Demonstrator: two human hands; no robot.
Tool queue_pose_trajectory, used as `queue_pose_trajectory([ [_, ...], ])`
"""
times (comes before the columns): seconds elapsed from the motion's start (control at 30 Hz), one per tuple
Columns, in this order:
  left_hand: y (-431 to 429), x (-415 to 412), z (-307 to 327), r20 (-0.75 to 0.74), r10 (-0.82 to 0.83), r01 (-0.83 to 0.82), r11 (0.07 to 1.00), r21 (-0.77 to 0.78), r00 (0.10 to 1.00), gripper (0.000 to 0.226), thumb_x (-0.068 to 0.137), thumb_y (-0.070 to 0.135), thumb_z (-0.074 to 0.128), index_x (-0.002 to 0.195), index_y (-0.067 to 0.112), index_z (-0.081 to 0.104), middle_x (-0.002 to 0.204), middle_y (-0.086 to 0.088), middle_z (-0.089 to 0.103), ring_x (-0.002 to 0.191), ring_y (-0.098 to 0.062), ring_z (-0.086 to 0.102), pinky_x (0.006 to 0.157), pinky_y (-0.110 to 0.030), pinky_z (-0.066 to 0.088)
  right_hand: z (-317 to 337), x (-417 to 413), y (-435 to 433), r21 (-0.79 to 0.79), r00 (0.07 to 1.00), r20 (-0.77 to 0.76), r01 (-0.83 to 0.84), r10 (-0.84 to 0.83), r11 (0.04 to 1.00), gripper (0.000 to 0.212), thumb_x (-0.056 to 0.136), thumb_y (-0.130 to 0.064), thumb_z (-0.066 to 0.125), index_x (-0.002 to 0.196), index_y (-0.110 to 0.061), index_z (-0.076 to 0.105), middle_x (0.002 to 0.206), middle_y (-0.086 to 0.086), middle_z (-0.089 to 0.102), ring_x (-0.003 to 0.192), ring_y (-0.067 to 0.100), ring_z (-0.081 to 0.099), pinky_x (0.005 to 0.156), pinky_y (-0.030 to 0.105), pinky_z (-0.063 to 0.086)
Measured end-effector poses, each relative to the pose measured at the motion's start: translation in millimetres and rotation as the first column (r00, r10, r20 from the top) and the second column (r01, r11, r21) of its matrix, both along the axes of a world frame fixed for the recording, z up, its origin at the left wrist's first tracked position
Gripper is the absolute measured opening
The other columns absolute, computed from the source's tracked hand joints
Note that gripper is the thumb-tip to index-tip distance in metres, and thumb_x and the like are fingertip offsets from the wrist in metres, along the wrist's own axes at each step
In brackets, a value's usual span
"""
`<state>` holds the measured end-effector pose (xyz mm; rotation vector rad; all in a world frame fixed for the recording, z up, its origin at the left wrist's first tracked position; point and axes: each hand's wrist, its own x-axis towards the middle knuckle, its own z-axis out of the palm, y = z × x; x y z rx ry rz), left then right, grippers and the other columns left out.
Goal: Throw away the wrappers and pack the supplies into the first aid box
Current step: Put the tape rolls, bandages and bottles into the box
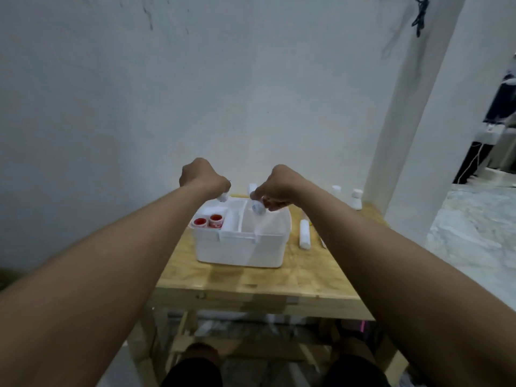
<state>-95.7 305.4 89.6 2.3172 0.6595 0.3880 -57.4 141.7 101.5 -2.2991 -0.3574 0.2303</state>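
Note:
The white first aid box [237, 251] stands open on the wooden table. Two red-and-white tape rolls [208, 220] sit in its left compartment. My left hand [202, 177] hovers over the box's back left corner, closed around a small white item [223, 197] that pokes out below the fingers. Over the box's right compartment, my right hand [275, 185] grips a small white roll with blue print [258, 207]. A white gauze roll [305, 234] lies on the table right of the box.
Two white bottles [356, 198] stand at the table's back right corner, and another white item [252, 188] shows behind the box. The table [251, 280] butts against a white wall. A pillar rises on the right, with marble floor beyond.

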Motion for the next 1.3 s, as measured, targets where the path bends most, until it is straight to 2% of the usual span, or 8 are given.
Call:
queue_pose_trajectory([
  [0.2, 20, 4, -17, -0.031, 0.045, -0.042, 0.994, 0.106, 0.999, 0.021, 0.065, 0.018, 0.079, 0.080, 0.007, 0.071, 0.084, -0.010, 0.072, 0.072, -0.025, 0.068, 0.053, -0.024, 0.044, -12, 2, 41, -0.056, 0.999, 0.012, -0.037, 0.038, 0.998, 0.026, 0.083, -0.011, 0.079, 0.071, 0.000, 0.058, 0.067, 0.015, 0.063, 0.055, 0.024, 0.063, 0.064, 0.033, 0.063],
  [0.37, 25, 14, -28, -0.035, 0.032, -0.025, 0.984, 0.178, 0.999, 0.017, 0.075, 0.019, 0.075, 0.078, 0.008, 0.062, 0.087, -0.010, 0.067, 0.064, -0.021, 0.059, 0.045, -0.024, 0.035, -23, 6, 55, -0.165, 0.997, 0.074, -0.021, 0.033, 0.986, 0.025, 0.084, -0.009, 0.076, 0.071, -0.004, 0.056, 0.070, 0.014, 0.068, 0.051, 0.023, 0.067, 0.049, 0.027, 0.058],
  [0.5, 25, 20, -33, -0.063, 0.045, -0.028, 0.967, 0.255, 0.997, 0.026, 0.078, 0.021, 0.076, 0.074, 0.011, 0.052, 0.088, -0.009, 0.063, 0.065, -0.022, 0.055, 0.045, -0.025, 0.034, -28, 10, 58, -0.233, 0.990, 0.135, -0.013, 0.046, 0.972, 0.027, 0.081, -0.006, 0.075, 0.065, -0.007, 0.053, 0.061, 0.010, 0.063, 0.047, 0.022, 0.063, 0.053, 0.028, 0.058],
  [0.57, 25, 22, -34, -0.085, 0.042, -0.017, 0.961, 0.276, 0.995, 0.026, 0.078, 0.020, 0.076, 0.074, 0.011, 0.052, 0.085, -0.008, 0.061, 0.062, -0.020, 0.054, 0.046, -0.025, 0.034, -31, 12, 59, -0.235, 0.989, 0.137, -0.014, 0.048, 0.972, 0.024, 0.081, -0.008, 0.077, 0.068, -0.006, 0.057, 0.068, 0.012, 0.066, 0.052, 0.022, 0.065, 0.058, 0.031, 0.062],
  [0.83, 19, 20, -28, -0.147, 0.044, 0.007, 0.945, 0.328, 0.988, 0.027, 0.077, 0.027, 0.074, 0.076, 0.014, 0.050, 0.083, -0.005, 0.058, 0.075, -0.025, 0.060, 0.058, -0.030, 0.043, -32, 18, 49, -0.239, 0.979, 0.200, 0.021, 0.028, 0.971, 0.021, 0.084, -0.010, 0.064, 0.064, -0.003, 0.061, 0.064, 0.011, 0.067, 0.051, 0.020, 0.061, 0.048, 0.024, 0.051],
  [1.0, 3, 17, -17, -0.074, 0.005, 0.023, 0.927, 0.373, 0.997, 0.018, 0.081, 0.022, 0.061, 0.073, 0.012, 0.049, 0.079, -0.005, 0.056, 0.070, -0.025, 0.054, 0.066, -0.032, 0.039, -25, 23, 23, -0.218, 0.971, 0.240, 0.060, -0.006, 0.974, 0.016, 0.082, -0.014, 0.057, 0.077, 0.000, 0.065, 0.077, 0.014, 0.070, 0.061, 0.028, 0.070, 0.067, 0.037, 0.063],
  [1.13, -25, 15, -10, 0.010, -0.078, 0.066, 0.902, 0.428, 0.997, 0.015, 0.080, 0.018, 0.057, 0.069, 0.011, 0.052, 0.085, -0.011, 0.065, 0.074, -0.031, 0.056, 0.066, -0.033, 0.039, -23, 26, -11, -0.252, 0.957, 0.286, 0.114, -0.039, 0.961, 0.018, 0.081, -0.018, 0.057, 0.085, -0.003, 0.065, 0.078, 0.011, 0.068, 0.060, 0.027, 0.068, 0.064, 0.035, 0.060],
  [1.3, -72, 19, -12, 0.111, -0.230, 0.151, 0.865, 0.478, 0.967, 0.027, 0.090, 0.027, 0.054, 0.109, 0.013, 0.065, 0.109, -0.010, 0.067, 0.104, -0.033, 0.060, 0.080, -0.036, 0.048, -28, 31, -61, -0.290, 0.942, 0.327, 0.181, -0.081, 0.940, 0.021, 0.079, -0.022, 0.060, 0.095, -0.010, 0.067, 0.092, 0.006, 0.069, 0.081, 0.024, 0.066, 0.070, 0.035, 0.057],
])
